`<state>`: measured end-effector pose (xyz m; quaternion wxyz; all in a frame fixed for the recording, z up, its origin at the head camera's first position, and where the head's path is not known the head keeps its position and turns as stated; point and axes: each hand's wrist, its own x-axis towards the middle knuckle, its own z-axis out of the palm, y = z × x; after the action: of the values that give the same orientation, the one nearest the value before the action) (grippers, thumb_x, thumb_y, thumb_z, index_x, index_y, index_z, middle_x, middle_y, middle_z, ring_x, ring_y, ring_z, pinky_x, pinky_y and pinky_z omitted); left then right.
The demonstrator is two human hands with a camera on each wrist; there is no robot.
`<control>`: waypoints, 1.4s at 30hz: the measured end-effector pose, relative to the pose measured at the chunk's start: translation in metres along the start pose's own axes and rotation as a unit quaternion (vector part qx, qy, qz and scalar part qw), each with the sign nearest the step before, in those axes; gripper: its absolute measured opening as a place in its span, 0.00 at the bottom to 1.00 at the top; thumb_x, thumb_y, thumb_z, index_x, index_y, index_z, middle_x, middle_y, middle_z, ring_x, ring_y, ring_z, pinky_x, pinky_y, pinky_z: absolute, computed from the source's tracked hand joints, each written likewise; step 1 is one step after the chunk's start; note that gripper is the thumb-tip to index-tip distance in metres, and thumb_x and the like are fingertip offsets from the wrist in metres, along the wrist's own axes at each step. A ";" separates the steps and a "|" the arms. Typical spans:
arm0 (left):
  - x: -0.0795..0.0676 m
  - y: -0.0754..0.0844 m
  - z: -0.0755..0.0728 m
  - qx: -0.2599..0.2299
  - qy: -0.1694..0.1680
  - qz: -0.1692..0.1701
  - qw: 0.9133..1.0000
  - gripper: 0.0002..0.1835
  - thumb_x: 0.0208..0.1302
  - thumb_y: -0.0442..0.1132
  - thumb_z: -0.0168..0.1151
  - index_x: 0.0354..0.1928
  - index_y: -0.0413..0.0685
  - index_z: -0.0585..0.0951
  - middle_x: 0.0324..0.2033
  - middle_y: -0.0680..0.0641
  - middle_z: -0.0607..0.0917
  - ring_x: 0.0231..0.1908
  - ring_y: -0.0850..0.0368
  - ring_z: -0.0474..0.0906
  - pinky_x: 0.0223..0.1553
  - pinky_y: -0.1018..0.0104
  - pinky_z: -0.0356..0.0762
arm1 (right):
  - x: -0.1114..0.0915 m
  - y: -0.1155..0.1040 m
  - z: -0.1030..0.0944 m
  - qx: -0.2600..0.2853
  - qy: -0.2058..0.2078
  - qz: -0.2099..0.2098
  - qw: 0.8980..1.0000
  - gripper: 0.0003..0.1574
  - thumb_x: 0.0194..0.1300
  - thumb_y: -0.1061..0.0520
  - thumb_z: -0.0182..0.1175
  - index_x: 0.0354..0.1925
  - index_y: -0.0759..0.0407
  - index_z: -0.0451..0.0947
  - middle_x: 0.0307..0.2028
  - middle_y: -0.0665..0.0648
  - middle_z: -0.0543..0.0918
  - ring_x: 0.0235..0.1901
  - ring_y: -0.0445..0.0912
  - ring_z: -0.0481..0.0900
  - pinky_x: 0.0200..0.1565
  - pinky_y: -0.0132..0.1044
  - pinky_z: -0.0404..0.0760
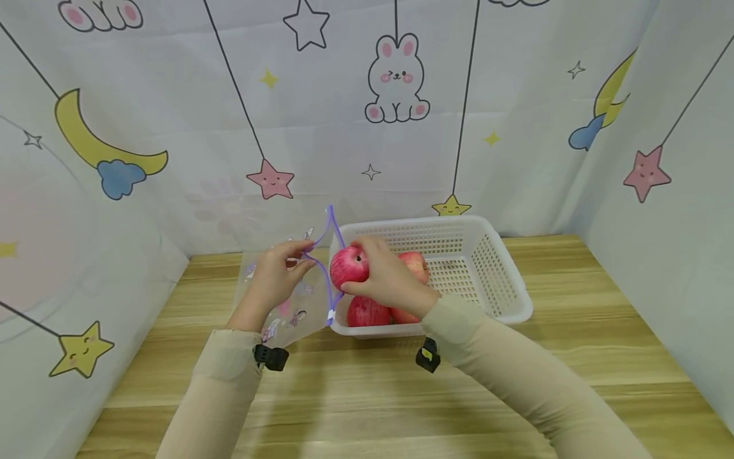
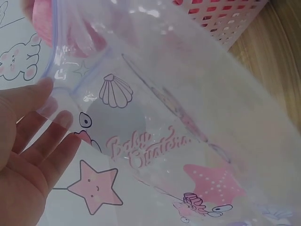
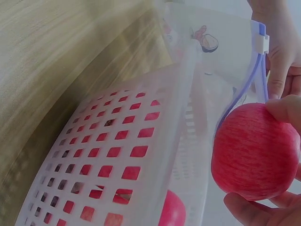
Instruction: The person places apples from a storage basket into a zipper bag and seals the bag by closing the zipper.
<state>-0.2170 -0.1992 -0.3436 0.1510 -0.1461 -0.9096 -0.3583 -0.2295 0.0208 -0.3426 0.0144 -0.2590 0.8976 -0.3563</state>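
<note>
My left hand [image 1: 279, 274] pinches the purple-edged mouth of a clear zip bag [image 2: 155, 122] printed with shells, a starfish and lettering. The bag's mouth gapes toward the right, with a white slider [image 3: 262, 44] at its near end. A red apple [image 3: 256, 151] sits in the grip of my right hand [image 1: 390, 274], right at the bag's opening and over the basket's left end. Several more apples [image 1: 368, 312] lie in the left part of the white plastic basket [image 1: 499, 280], partly hidden under my right hand and wrist.
The basket stands on a wood-grain table [image 1: 367, 395] against a white curtain [image 1: 321, 115] with cartoon stars, moons and a rabbit. Curtain panels also rise on the left and right sides. A small black device [image 1: 271, 357] is strapped at each wrist.
</note>
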 end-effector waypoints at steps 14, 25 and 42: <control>-0.003 0.003 -0.010 -0.058 -0.002 -0.035 0.998 0.17 0.62 0.34 0.62 0.54 0.40 0.79 0.48 0.39 0.83 0.47 0.46 0.80 0.50 0.55 0.79 | 0.006 -0.009 0.005 -0.008 -0.021 0.009 1.000 0.47 0.54 0.46 0.69 0.67 0.51 0.59 0.64 0.57 0.64 0.58 0.50 0.70 0.55 0.47 0.78; -0.001 0.006 -0.014 -0.061 -0.011 -0.044 0.997 0.19 0.62 0.36 0.62 0.55 0.44 0.79 0.49 0.40 0.83 0.48 0.46 0.81 0.48 0.57 0.80 | 0.015 -0.013 0.007 -0.037 -0.044 -0.005 0.998 0.46 0.56 0.49 0.68 0.68 0.54 0.60 0.64 0.56 0.68 0.60 0.49 0.70 0.57 0.45 0.76; -0.003 0.000 -0.013 -0.066 -0.020 -0.050 0.996 0.19 0.61 0.36 0.63 0.55 0.44 0.79 0.50 0.40 0.82 0.49 0.45 0.80 0.49 0.55 0.79 | 0.015 -0.013 0.010 -0.019 -0.018 0.027 0.999 0.28 0.60 0.54 0.66 0.56 0.59 0.70 0.50 0.56 0.76 0.50 0.47 0.75 0.49 0.36 0.80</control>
<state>-0.2123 -0.2086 -0.3354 0.1046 -0.1169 -0.8928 -0.4222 -0.2346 -0.0013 -0.3391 0.0353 -0.2415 0.9106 -0.3335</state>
